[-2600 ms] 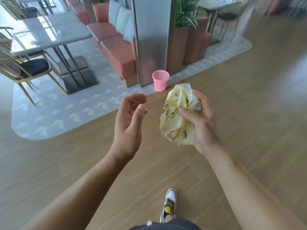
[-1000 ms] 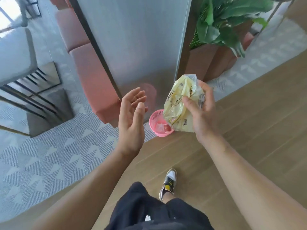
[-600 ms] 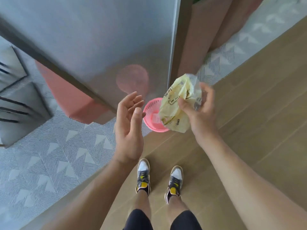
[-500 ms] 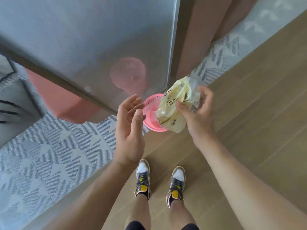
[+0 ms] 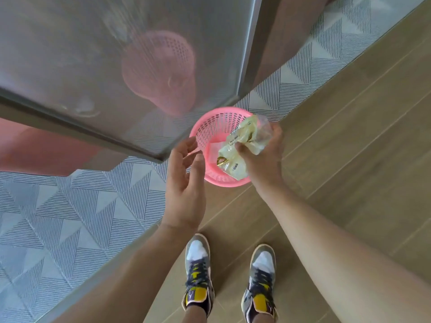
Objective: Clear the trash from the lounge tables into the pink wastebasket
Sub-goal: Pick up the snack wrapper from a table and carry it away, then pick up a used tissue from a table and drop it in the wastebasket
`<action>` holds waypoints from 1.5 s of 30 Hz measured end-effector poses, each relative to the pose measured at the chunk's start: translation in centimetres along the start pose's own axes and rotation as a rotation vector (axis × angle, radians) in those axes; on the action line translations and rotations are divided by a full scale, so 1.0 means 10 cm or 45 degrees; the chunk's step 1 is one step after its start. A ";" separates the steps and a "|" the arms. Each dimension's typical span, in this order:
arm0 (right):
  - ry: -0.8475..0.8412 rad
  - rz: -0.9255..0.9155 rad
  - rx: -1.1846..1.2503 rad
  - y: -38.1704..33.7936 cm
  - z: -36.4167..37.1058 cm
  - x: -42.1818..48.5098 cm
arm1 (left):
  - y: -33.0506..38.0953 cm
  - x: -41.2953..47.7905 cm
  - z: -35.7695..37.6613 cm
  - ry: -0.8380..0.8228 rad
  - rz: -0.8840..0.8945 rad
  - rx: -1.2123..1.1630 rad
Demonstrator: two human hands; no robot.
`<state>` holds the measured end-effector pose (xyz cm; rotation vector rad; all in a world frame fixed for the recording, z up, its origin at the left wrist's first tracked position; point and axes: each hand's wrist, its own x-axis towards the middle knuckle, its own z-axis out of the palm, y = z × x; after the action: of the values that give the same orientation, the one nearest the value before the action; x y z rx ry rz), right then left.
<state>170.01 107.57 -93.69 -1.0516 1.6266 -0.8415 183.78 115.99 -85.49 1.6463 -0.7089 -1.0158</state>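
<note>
Nearest, at the bottom edge: two grey sneakers (image 5: 262,283) with yellow tongues and white socks, planted side by side on the wood-plank floor (image 5: 349,159). Above them, two bare forearms reaching forward.

Left hand (image 5: 184,183) empty, palm turned inward, fingers (image 5: 182,150) loosely spread and relaxed, grasping nothing. Tips level with the near-left rim of the basket in this view; touching it or not, impossible to tell.

Right hand (image 5: 263,164) clenched round a crumpled yellow wrapper (image 5: 249,136) with dark print, thumb pressed across the front, other fingers curled behind the clear upper end. Wrapper held right over the mouth of the pink wastebasket (image 5: 224,184), not yet let go.

Inside the basket, on the bottom: a small white scrap (image 5: 213,151). Basket standing on the floor at the seam of wood and grey patterned carpet (image 5: 70,217), just beside the corner of a brushed-metal column (image 5: 116,66).

On the column's face, a blurred pink reflection of the basket. Farther left, behind the column, a red upholstered seat (image 5: 35,148). Farther right, a brown upright surface (image 5: 279,31).
</note>
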 end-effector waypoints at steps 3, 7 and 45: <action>-0.020 -0.014 -0.110 0.17 0.06 0.09 | -0.15 0.11 -0.02 0.010 0.014 0.015; -0.041 0.024 -0.100 0.12 -0.04 0.05 | -0.10 0.18 -0.05 -0.003 0.019 0.028; -0.636 -0.900 0.498 -5.73 -2.34 -3.56 | 5.48 -3.16 -1.38 0.323 0.854 -0.224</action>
<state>166.16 119.35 -23.38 -1.4224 0.6238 -1.1725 182.85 132.64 -22.94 1.2196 -0.8852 -0.3681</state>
